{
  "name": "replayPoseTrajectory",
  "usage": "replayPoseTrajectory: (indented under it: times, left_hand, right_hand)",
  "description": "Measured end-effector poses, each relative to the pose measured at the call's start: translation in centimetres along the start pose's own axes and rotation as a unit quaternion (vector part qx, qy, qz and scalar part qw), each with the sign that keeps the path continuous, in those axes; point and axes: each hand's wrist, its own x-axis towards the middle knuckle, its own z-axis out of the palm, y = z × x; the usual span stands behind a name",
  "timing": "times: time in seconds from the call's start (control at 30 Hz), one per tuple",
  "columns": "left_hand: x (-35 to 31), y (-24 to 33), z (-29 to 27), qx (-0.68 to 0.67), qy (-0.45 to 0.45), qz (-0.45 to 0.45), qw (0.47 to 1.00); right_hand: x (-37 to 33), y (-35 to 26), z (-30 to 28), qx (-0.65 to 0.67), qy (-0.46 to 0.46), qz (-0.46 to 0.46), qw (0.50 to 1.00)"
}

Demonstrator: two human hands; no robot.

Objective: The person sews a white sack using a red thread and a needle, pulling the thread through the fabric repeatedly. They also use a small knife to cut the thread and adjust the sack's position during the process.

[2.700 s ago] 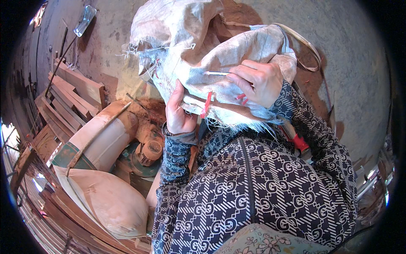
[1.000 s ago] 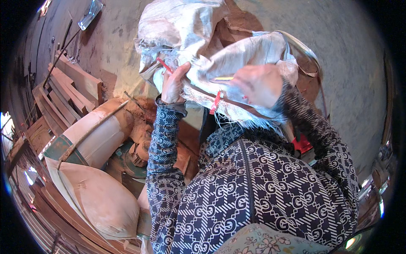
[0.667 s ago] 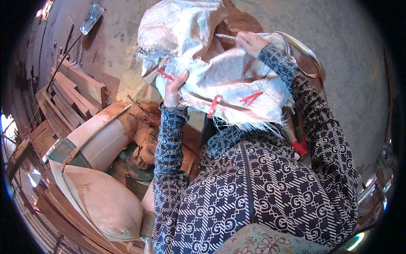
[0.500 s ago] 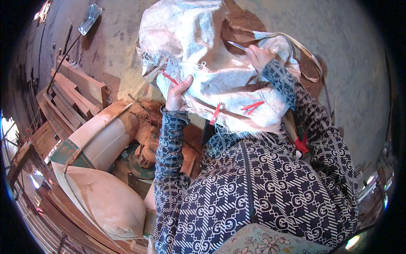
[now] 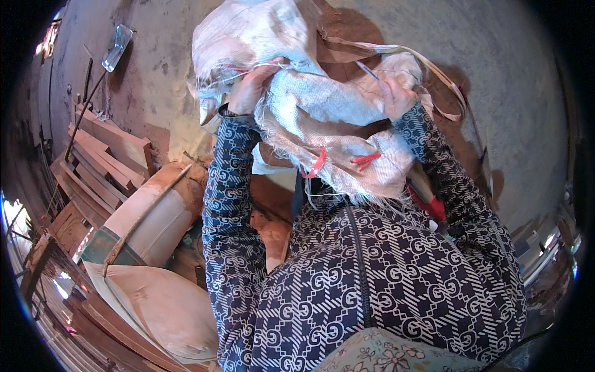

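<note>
A white woven sack (image 5: pixel 328 99) with frayed edges lies bunched up in front of my body. Red strips (image 5: pixel 365 161) poke through its cloth near the lower hem. My left hand (image 5: pixel 251 87) is closed on a gathered, frayed edge of the sack, its fingertips partly behind the fabric. In my right hand (image 5: pixel 400 98), closed at the sack's right side, is a slender bluish pointed tool (image 5: pixel 367 69), like a sack needle; its rear end is hidden by the fingers.
A pale strap (image 5: pixel 427 57) loops beyond my right hand. To the left are stacked wooden boards (image 5: pixel 108 152), a full cloth bag (image 5: pixel 158 310) and a long stick (image 5: pixel 149 217). A clear plastic container (image 5: pixel 116 48) lies on the floor at far left.
My left hand has moved up and slightly left, pulling the sack's edge and folding the cloth. My right hand has shifted slightly right and down, still holding the pointed tool.
</note>
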Motion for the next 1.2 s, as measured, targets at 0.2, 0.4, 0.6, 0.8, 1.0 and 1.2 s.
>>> replayPoseTrajectory:
  times: [0.2, 0.4, 0.6, 0.8, 1.0, 1.2]
  left_hand:
    - [-1.8, -0.3, 0.7, -0.048, 0.052, 0.016, 0.997]
    - [-6.8, 0.1, 1.9, -0.021, -0.003, -0.018, 1.000]
    - [-7.8, -0.5, 1.5, -0.130, 0.031, -0.036, 0.990]
    - [-8.6, 0.6, 1.1, -0.115, 0.041, -0.078, 0.989]
    - [-8.7, 0.1, 0.4, -0.066, 0.060, -0.089, 0.992]
    - [-8.5, -0.7, 0.3, -0.067, 0.052, -0.051, 0.995]
  right_hand:
    - [0.7, -0.3, -0.9, 0.032, -0.017, 0.008, 0.999]
    - [0.7, -0.1, -1.2, 0.036, -0.014, 0.018, 0.999]
    - [2.0, -0.6, -1.7, 0.011, -0.044, -0.010, 0.999]
    - [4.3, -2.9, -3.2, 0.016, -0.005, -0.074, 0.997]
    - [6.8, -10.0, -5.0, 0.180, -0.009, -0.155, 0.971]
    - [6.3, -12.6, -3.7, 0.160, -0.126, -0.173, 0.964]
